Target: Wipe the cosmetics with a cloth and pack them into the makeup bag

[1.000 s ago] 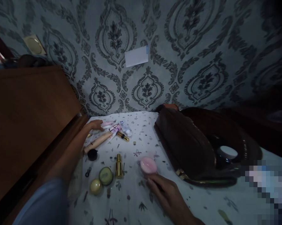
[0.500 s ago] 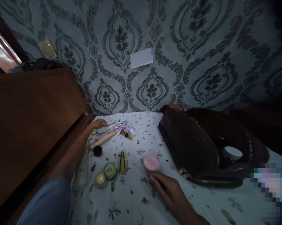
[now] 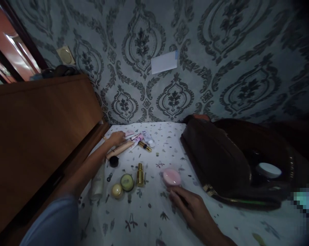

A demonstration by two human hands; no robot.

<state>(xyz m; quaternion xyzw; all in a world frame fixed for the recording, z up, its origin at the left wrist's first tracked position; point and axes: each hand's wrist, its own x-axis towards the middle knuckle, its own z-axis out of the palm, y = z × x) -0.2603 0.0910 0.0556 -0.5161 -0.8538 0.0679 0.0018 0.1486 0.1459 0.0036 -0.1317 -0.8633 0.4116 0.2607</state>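
Note:
Over a cluster of cosmetics at the far left of the bed is my left hand (image 3: 117, 137), its fingers reaching to a pink tube (image 3: 129, 133); the fingertips are too small to make out. A peach tube (image 3: 120, 149), a pink-and-white tube (image 3: 137, 138) and a dark-and-gold tube (image 3: 144, 146) lie beside it. My right hand (image 3: 191, 205) has its fingers curled, the tips closed at the near edge of a round pink jar (image 3: 171, 177). Left of that jar, a gold bottle (image 3: 140, 175), a green jar (image 3: 127, 182) and a yellowish jar (image 3: 117, 191) sit close together.
A dark brown bag (image 3: 216, 153) gapes at the right, with a white round lid (image 3: 269, 169) inside. A black cap (image 3: 114, 161) and a pale bottle (image 3: 97, 186) lie near my left forearm. A wooden panel (image 3: 41, 126) borders the left; patterned wallpaper (image 3: 175, 99) stands behind.
The view has swung slightly left, so everything sits farther right. My left hand has moved a little nearer the pink tube. My right hand stays at the pink jar.

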